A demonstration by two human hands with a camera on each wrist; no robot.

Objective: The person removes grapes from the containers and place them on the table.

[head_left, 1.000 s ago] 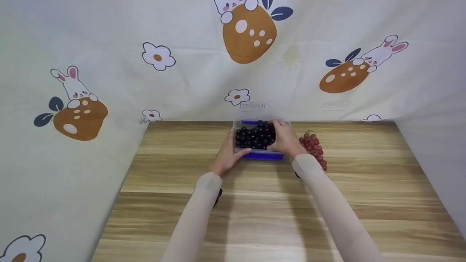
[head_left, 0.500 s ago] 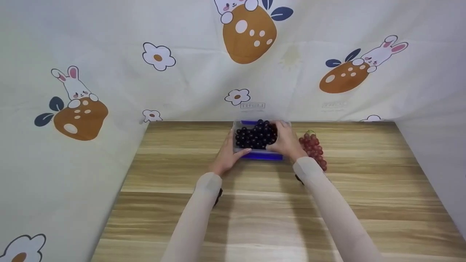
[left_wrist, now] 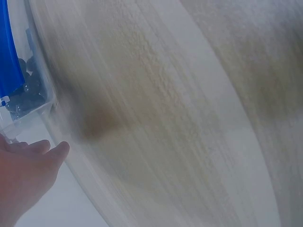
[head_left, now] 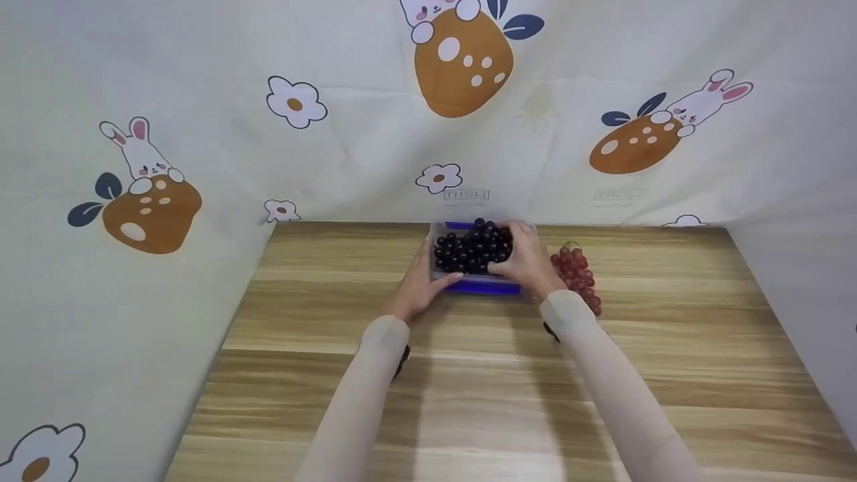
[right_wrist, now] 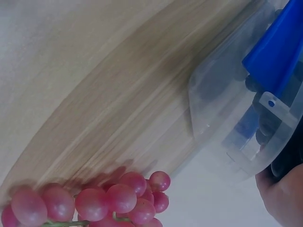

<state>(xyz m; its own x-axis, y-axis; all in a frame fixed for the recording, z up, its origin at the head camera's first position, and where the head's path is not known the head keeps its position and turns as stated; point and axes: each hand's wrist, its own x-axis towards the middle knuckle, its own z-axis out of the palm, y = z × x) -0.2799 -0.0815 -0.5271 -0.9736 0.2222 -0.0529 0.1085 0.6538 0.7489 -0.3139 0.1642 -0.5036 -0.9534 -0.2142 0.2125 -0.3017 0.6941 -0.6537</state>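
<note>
A clear plastic food container [head_left: 438, 229] with blue side latches stands near the back of the table, a bunch of black grapes [head_left: 469, 253] inside it. My left hand [head_left: 416, 288] holds the container's front left corner, thumb over the front rim and fingers along the left side. In the left wrist view, fingertips [left_wrist: 59, 150] show beside the container's wall. My right hand [head_left: 525, 261] grips the right end of the black grapes within the container, thumb at the front and fingers behind. The grapes under that palm are hidden. A bunch of red grapes [head_left: 576, 271] lies right of the container.
The wood-grain table [head_left: 321, 288] reaches back to a pale curtain [head_left: 361, 147] printed with rabbits and strawberries, close behind the container. Similar cloth hangs at both sides. Part of the red grapes is behind the right wrist.
The right hand, still gripping the black grapes, has shifted slightly; the bunch's upper part sits a little higher and further right. The left hand stays at the container's corner. The head view tilts slightly.
</note>
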